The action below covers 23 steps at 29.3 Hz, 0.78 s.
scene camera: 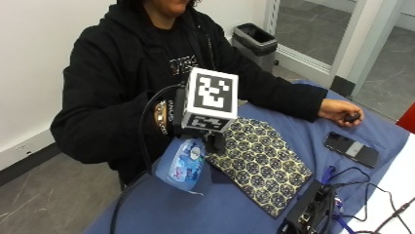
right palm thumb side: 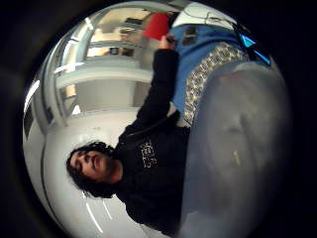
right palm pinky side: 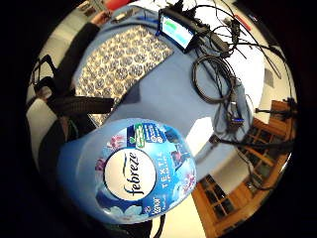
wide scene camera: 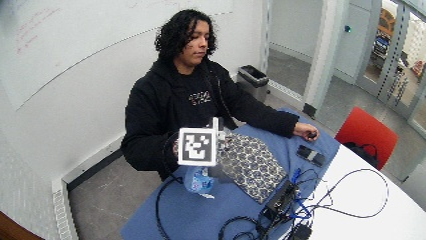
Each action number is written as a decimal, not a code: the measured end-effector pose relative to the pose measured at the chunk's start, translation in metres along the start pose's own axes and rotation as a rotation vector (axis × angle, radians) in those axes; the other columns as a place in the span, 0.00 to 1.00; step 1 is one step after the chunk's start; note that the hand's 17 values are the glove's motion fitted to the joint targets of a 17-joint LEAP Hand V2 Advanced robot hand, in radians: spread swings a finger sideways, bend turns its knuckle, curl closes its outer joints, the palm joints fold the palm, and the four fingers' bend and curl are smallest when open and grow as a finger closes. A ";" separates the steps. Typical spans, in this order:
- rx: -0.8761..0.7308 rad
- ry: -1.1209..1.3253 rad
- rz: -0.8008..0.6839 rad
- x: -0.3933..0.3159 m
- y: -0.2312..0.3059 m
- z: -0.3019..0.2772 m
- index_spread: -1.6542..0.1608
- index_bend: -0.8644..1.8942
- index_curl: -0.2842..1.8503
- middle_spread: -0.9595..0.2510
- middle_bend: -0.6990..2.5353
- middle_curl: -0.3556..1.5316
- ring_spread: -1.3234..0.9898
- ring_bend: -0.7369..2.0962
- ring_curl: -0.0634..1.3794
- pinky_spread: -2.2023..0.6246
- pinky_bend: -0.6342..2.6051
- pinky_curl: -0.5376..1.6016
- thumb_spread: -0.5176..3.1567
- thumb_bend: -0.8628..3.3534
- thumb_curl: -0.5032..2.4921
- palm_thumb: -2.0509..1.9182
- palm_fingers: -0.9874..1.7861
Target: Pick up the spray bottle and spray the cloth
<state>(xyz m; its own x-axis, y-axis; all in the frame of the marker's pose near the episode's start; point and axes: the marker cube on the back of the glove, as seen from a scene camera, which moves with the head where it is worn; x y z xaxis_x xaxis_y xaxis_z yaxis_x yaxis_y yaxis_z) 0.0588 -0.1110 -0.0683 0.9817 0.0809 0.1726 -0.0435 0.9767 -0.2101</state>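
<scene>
Outside view: the gloved right hand grasps the spray bottle, lifted above the table's near edge. Just beside it, the patterned cloth lies flat mid-table. The pickup looks done; aiming and spraying remain.

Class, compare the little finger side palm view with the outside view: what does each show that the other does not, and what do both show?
Only the palm view shows the blue spray bottle's white Febreze label. Only the outside view shows the black-gloved right hand holding that bottle, a black bin and a dark phone. Both show the patterned navy-and-cream cloth lying on the blue table cover.
</scene>
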 end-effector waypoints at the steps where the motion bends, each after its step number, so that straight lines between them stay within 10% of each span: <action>1: -0.061 0.037 0.017 -0.007 -0.002 0.000 0.77 0.39 0.41 0.64 0.43 0.50 0.48 0.54 0.40 0.68 0.38 0.46 0.32 0.20 0.40 0.77 0.84; 23: -0.620 0.354 0.220 -0.032 -0.051 0.097 0.77 0.38 0.42 0.64 0.43 0.50 0.48 0.54 0.40 0.68 0.38 0.46 0.31 0.20 0.41 0.78 0.83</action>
<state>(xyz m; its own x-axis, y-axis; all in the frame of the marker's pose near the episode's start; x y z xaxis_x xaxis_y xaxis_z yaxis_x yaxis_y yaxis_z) 0.0112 -0.1443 0.0298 0.9679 0.0906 -0.2345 -0.2364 0.6456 -0.7261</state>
